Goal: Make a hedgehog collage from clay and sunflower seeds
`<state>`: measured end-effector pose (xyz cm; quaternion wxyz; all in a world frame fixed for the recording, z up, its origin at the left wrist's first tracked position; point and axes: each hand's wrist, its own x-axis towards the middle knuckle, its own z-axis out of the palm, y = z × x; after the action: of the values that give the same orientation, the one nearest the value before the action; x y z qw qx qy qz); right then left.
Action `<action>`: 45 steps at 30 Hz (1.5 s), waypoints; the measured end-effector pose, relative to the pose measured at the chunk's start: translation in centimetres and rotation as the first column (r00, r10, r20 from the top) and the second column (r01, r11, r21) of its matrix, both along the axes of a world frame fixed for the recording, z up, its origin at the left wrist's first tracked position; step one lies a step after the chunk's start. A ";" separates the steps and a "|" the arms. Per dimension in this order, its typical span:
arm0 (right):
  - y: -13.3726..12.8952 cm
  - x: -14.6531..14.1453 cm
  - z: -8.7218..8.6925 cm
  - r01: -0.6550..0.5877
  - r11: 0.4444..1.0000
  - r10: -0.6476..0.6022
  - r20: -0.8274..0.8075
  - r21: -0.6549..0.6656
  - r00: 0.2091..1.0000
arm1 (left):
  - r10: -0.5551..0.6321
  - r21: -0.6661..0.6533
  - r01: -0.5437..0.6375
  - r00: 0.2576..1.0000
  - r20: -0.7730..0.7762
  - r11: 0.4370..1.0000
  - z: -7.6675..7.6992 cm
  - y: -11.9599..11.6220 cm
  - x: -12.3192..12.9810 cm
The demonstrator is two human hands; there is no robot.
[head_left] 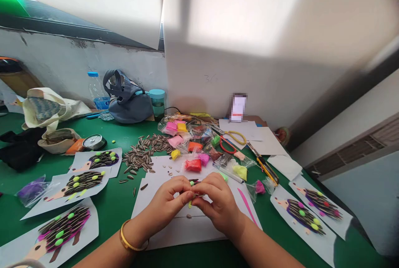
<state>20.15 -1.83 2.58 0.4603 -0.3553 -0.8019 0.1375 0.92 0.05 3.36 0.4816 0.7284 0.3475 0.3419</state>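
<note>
Head view: left hand [163, 205] and right hand [220, 205], fingers drawn together, on what cannot be told; seed-studded piece [192, 183], mostly covered, just behind them. White paper [170, 234] beneath, room toward its near edge; clay packets [193, 165] beyond.

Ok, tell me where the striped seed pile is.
In the head view, the striped seed pile lies left of centre on the green table, beyond the left hand, just left of the coloured packets.

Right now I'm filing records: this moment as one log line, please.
left hand, right hand: fingertips together over white paper | held item: unclear | beyond: striped seeds, red packet
</note>
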 end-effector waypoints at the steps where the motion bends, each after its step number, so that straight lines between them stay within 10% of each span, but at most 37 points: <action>1: 0.0 0.0 0.0 -0.005 1.000 0.005 0.004 0.009 1.000 | 0.003 -0.001 -0.003 1.000 0.003 1.000 0.0 0.0 0.0; 32: -0.7 -0.1 0.4 0.023 0.998 -0.023 -0.006 0.050 1.000 | -0.017 -0.147 0.030 0.996 0.090 0.989 0.5 -0.6 0.2; 45: -1.2 0.0 0.9 0.112 0.987 -0.111 -0.016 0.114 0.994 | 0.201 -0.633 0.125 0.886 0.418 0.764 0.2 -2.2 1.6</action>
<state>20.18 -3.05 3.44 0.4909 -0.3719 -0.7850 0.0667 2.52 -2.12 3.52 0.7628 0.4079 0.3336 0.3747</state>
